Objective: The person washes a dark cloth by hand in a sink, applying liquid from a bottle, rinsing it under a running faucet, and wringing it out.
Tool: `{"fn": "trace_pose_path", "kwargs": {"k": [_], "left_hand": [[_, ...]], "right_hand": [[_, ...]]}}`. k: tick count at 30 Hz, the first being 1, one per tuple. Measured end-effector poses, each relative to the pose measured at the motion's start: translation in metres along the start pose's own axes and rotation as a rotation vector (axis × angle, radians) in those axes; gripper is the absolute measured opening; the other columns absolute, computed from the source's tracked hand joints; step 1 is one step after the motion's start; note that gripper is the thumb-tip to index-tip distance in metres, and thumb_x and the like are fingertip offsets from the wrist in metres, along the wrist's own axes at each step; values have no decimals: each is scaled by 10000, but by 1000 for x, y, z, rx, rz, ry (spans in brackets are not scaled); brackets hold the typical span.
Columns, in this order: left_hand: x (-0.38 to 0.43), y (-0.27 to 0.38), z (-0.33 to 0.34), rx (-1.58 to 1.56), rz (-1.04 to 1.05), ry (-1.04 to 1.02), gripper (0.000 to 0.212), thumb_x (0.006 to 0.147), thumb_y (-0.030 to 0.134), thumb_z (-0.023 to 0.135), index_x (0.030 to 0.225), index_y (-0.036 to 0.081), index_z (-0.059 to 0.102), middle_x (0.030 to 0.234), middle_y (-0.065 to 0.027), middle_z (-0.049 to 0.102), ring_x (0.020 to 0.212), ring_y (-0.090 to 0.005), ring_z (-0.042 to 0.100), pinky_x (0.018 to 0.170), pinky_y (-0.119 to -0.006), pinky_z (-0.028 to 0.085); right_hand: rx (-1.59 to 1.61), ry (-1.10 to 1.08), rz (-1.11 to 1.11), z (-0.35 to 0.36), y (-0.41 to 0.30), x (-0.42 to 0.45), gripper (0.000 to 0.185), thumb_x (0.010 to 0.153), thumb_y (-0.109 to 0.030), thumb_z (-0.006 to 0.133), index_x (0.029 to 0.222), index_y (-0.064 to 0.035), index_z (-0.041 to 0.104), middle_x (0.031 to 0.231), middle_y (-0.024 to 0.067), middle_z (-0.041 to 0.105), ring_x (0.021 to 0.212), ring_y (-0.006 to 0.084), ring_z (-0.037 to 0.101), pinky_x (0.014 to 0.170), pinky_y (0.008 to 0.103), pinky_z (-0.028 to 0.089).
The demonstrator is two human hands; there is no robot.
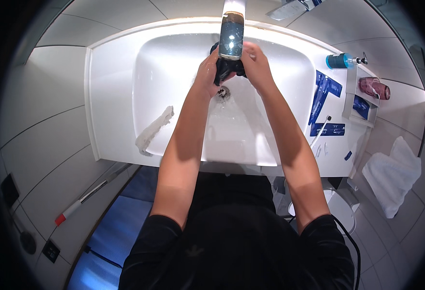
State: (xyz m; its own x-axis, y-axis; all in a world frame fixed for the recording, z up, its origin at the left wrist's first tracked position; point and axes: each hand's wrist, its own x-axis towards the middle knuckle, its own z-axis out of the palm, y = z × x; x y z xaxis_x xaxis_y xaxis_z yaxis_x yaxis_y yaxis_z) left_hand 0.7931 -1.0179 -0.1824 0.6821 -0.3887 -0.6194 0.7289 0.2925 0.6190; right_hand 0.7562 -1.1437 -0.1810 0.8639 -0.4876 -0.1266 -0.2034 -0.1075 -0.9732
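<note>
Both hands are over a white washbasin [154,87], under a chrome faucet [231,38] that hides part of them. My left hand [207,72] grips a bunched black cloth item [228,69] from the left. On its other side, my right hand [257,65] is against the same dark cloth, its fingers curled and partly blurred. Just below the cloth lies the drain [223,93], with water around it. A wet, twisted whitish cloth [154,131] rests over the basin's front left rim.
Right of the basin lie blue packets [327,129], a toothbrush [321,131] and a blue pump bottle [339,61]. A pinkish glass [373,88] stands by a small white tray [349,105]. A white towel [393,174] hangs at the right; a toilet [339,210] is below.
</note>
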Motion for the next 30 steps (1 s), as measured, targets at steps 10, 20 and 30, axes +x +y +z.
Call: {"fn": "trace_pose_path", "kwargs": {"k": [10,20,30], "left_hand": [[5,-7,-17,121,106,45,391,904,360,555,1045,-4,575,883,-64,621,835,-128,591,665,-248,472],[1,-7,-31,503,302,16,355,847,223,665,1072,-31,560,889,-97,628,757,-117,597,657,-226,473],[-13,4,-29,107,173,-35,416,951,336,487,1100,-42,578,951,-55,629,792,-103,572,710,-237,460]], "right_hand": [[291,-299,459,-17,-9,-2,306,880,-204,576,1099,9,569,933,88,624,779,150,616,637,264,522],[564,-372,385,-30,8,3,338,884,-125,577,1191,2,516,1024,82,625,890,133,617,785,251,493],[498,-388,406,-43,3,6,357,901,-141,545,1231,-11,507,1089,84,619,960,156,616,858,287,497]]}}
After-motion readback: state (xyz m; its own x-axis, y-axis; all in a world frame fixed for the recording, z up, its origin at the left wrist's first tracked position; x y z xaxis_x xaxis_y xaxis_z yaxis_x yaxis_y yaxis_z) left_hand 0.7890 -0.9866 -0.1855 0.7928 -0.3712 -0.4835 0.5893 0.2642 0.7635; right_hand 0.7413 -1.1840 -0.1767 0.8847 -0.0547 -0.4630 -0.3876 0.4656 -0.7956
